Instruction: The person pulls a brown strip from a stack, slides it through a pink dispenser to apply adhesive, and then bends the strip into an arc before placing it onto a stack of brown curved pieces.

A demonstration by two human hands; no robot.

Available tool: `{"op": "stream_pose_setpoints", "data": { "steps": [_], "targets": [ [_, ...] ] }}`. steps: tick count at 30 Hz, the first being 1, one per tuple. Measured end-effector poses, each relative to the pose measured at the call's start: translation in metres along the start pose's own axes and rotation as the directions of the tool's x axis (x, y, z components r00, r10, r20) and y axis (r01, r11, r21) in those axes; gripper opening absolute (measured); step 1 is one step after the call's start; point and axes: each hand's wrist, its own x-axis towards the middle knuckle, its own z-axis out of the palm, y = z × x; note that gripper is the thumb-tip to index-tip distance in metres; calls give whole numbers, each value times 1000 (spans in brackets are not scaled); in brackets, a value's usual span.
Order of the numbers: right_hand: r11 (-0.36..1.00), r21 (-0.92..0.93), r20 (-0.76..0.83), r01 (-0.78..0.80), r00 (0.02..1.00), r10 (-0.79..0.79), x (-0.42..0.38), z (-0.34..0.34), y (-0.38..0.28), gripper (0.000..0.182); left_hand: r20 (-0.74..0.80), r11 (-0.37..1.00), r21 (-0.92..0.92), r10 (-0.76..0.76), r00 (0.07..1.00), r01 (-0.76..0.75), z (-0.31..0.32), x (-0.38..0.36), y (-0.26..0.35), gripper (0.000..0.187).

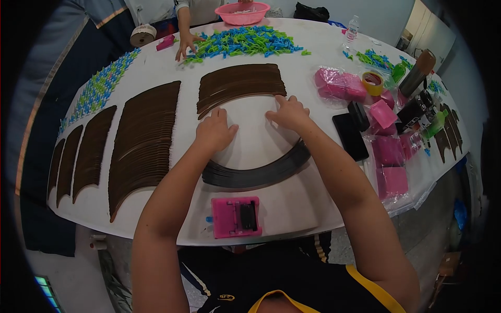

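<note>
Head: hands point(215, 130) on curved brown strips point(240, 83)

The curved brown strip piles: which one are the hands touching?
The fanned pile at the top middle, just beyond both hands: left hand, right hand. The other brown piles lie apart, to the left.

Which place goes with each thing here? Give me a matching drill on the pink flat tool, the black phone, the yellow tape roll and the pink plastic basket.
Things:
1. pink flat tool
2. black phone
3. yellow tape roll
4. pink plastic basket

Places:
A. far edge of the white table, behind the blue and green clips
B. near edge, in front of the dark curved strips
C. right of the right hand
D. among the pink packets

Pairs: 1-B, 2-C, 3-D, 4-A
</note>
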Motion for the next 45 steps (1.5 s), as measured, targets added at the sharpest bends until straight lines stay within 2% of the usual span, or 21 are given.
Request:
{"op": "stream_pose_setpoints", "data": {
  "steps": [7,9,11,19,31,34,36,37,38,39,40,41,42,43,45],
  "targets": [
    [1000,-4,22,0,1000,0,2,-2,0,82,-11,997,-10,-83,996,83,-2,-13,-7,63],
    [1000,12,12,7,1000,-7,6,1,3,89,2,994,0,-110,994,110,-2,-13,-5,63],
    [1000,7,17,22,1000,-22,4,-1,1,86,13,991,8,-137,991,136,-4,-13,-5,64],
    [1000,-10,-8,27,1000,-27,6,3,3,83,90,982,-41,-180,979,185,-10,-9,-4,76],
    [999,-35,-16,33,999,-33,5,6,7,86,106,981,-37,-186,977,191,-10,-9,-3,78],
    [994,-12,-61,109,992,-110,5,9,20,83,54,984,-11,-175,983,175,-6,-12,-3,75],
    [975,81,-79,209,976,-203,-2,9,31,65,51,988,-10,-154,987,154,-6,-15,-5,70],
    [974,77,-80,214,975,-208,-17,5,29,65,54,991,-8,-130,990,130,-7,-17,-6,65],
    [913,180,-110,365,930,-350,-37,0,32,54,52,991,-11,-133,990,134,-8,-19,-8,65],
    [820,275,-153,501,865,-477,-60,-6,34,43,18,995,-37,-88,996,89,-10,-22,-12,56],
    [823,273,-150,498,867,-475,-82,-13,34,43,-16,997,-62,-42,999,41,-11,-27,-15,47],
    [736,266,-163,623,782,-602,-106,-19,34,35,-11,997,-66,-38,999,37,-14,-34,-17,47],
    [635,260,-173,727,682,-710,-125,-19,37,28,-119,990,-143,-1,993,-16,-20,-46,-19,39],
    [646,261,-172,717,693,-700,-136,-14,44,28,-229,974,-214,30,973,-80,-27,-57,-19,31],
    [533,78,-146,843,538,-830,-153,-6,58,25,-242,960,-263,36,970,-101,-44,-81,-16,26]
  ]
}}
